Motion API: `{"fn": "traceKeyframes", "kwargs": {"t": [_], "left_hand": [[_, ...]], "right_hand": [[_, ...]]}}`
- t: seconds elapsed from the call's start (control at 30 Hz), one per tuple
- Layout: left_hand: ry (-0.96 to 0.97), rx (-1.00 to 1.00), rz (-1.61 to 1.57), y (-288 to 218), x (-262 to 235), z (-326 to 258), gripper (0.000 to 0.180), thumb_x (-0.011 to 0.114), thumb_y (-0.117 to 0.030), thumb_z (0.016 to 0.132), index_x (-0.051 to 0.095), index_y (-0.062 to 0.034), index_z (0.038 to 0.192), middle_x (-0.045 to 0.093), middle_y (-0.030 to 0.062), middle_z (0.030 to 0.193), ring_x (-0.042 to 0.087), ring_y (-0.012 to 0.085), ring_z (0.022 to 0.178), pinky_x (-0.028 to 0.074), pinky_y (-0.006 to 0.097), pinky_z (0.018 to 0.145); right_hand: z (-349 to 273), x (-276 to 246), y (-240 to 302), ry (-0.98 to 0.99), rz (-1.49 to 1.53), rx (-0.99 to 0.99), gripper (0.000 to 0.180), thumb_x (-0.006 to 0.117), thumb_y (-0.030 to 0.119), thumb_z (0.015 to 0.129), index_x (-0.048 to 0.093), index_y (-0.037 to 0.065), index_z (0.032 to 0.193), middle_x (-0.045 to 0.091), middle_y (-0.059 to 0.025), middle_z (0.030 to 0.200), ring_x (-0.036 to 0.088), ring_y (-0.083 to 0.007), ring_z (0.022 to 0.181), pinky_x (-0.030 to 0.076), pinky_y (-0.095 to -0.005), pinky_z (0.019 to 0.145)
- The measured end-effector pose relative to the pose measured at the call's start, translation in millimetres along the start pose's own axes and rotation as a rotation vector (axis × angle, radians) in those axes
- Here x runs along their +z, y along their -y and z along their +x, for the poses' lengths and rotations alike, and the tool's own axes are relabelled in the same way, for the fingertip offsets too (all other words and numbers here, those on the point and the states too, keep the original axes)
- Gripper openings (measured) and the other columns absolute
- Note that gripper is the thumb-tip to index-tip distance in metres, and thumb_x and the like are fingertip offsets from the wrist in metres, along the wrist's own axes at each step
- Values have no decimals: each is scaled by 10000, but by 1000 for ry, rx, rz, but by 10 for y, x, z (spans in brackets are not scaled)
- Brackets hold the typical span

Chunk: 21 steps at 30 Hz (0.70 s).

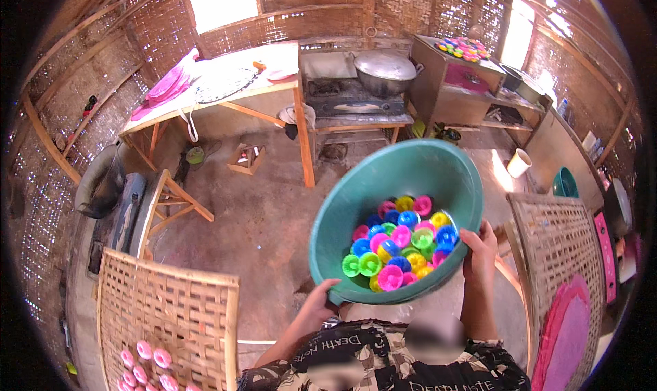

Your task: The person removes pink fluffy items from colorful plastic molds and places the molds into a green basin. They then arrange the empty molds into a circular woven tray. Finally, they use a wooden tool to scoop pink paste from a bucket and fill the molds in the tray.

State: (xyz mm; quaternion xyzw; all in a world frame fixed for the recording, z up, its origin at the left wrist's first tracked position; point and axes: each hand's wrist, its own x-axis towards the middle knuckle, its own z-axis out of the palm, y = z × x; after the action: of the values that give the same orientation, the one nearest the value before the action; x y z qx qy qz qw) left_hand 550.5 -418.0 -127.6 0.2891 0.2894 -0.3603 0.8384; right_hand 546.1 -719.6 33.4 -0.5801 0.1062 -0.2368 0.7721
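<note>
A large teal plastic basin hangs tilted in front of my body, its inside facing me. Many small fluted plastic cups in pink, blue, green and yellow lie heaped in its lower part. My left hand is closed round the rim at the near left. On the right side, my right hand grips the rim, with the thumb over the edge. The basin's underside and some of my fingers behind it are hidden.
Left of me stands a woven bamboo rack bearing pink ring-shaped pieces. Another woven rack with a pink sheet stands right. Farther off are a wooden table, a stove with a lidded pot and a white bucket.
</note>
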Motion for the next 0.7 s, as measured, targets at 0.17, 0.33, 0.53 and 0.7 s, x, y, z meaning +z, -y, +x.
{"fn": "traceKeyframes", "kwargs": {"t": [0.17,0.33,0.53,0.7], "left_hand": [[-13,-79,145,-531,188,732,208,578,-56,768,533,-38,970,592,71,828,608,193,727,546,349,641],[-65,-50,269,-1034,670,1314,179,581,-61,736,516,-66,903,548,35,750,552,155,625,516,339,569],[41,-175,328,-1466,1557,2397,157,581,-83,724,528,-66,871,553,42,737,553,171,639,510,341,606],[20,-312,399,-1803,2310,3226,156,594,-118,716,543,-61,852,570,50,727,564,180,640,522,322,624]], "right_hand": [[567,-141,-495,-234,-47,165,451,592,3,644,503,-56,1081,589,-113,970,594,-216,859,477,-310,796],[1030,-296,-778,-364,-16,199,426,581,-3,652,495,-32,1068,560,-115,1019,543,-227,962,426,-335,880],[2077,-418,-769,-423,-66,75,338,588,22,711,507,-16,1036,577,-100,998,555,-200,912,435,-325,844],[3080,-457,-661,-368,-3,5,311,594,19,725,526,-6,1028,598,-88,960,573,-179,863,460,-306,792]]}}
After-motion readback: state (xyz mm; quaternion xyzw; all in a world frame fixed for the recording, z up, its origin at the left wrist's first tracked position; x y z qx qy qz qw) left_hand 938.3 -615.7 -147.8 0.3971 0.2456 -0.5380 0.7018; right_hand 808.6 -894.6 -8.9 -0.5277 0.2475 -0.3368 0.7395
